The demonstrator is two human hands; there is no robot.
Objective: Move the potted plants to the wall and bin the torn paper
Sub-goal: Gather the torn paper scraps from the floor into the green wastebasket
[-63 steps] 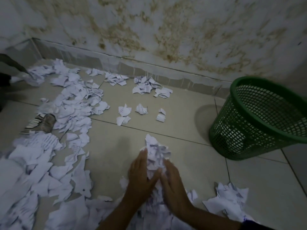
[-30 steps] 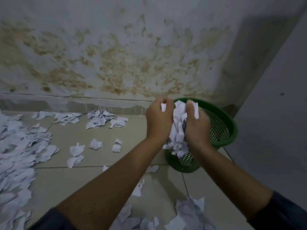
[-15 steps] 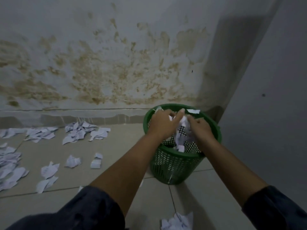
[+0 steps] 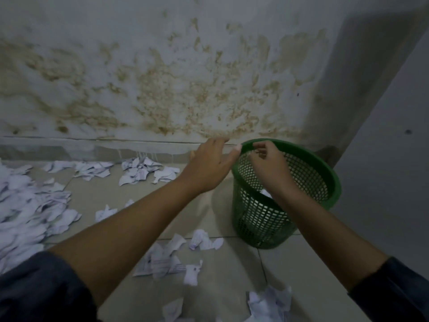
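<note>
Head view shows me the job is only partly done, as I judge it: a little torn paper (image 4: pixel 265 193) lies white inside the green mesh bin (image 4: pixel 301 189), which stands on the tiled floor (image 4: pixel 222 284) in the corner by the stained wall (image 4: pixel 162 84), while far more scraps are spread over the floor, a thick heap at the left (image 4: pixel 27 212), a cluster along the skirting (image 4: pixel 139 170) and loose pieces in front of the bin (image 4: pixel 204 242). I see no potted plants anywhere in view, so I cannot say how that half stands

My left hand (image 4: pixel 209 163) hangs just left of the bin's rim with fingers loosely spread, holding nothing that I can make out. My right hand (image 4: pixel 267 166) is over the bin's mouth, fingers bent near the far rim; whether they pinch a last scrap or are empty I cannot tell
</note>
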